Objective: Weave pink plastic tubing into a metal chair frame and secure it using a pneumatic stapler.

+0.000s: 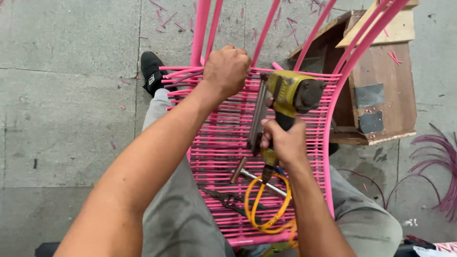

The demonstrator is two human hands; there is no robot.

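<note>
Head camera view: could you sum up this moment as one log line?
left hand: grips pink cord | right hand: holds yellow staple gun on pink woven chair frame | on weave: pliers, hammer

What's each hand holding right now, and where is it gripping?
The right hand grips the yellow pneumatic nail gun by its handle. The left hand is closed on the pink woven cord seat frame at its top edge.
</note>
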